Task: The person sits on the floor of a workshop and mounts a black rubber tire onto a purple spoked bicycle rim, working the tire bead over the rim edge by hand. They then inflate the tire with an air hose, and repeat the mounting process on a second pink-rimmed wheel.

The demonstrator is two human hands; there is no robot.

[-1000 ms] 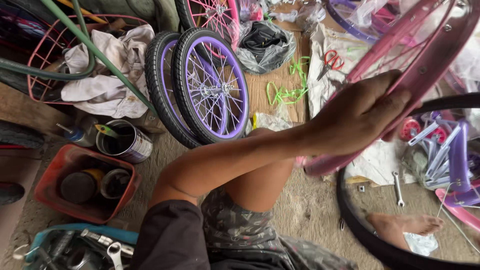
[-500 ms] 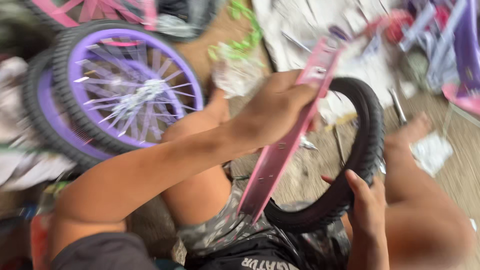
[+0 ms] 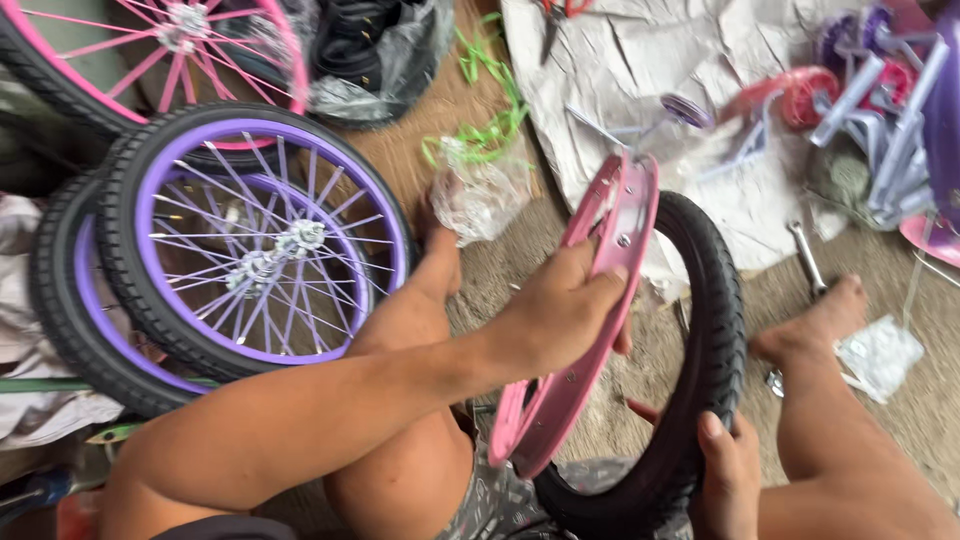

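The left hand (image 3: 565, 315) curls closed at mid-frame on an outstretched forearm, while the right hand (image 3: 728, 475) grips low, fingers wrapped.

Two hands show: the left hand (image 3: 560, 315) and the right hand (image 3: 725, 475). There is one bare pink rim (image 3: 590, 330) and one loose black tyre (image 3: 705, 360). Three built wheels stand at the left: two purple wheels (image 3: 255, 240) and one pink wheel (image 3: 170, 50). One pair of scissors (image 3: 560, 15), one wrench (image 3: 805, 255) and two bare feet (image 3: 815, 325) complete the count.
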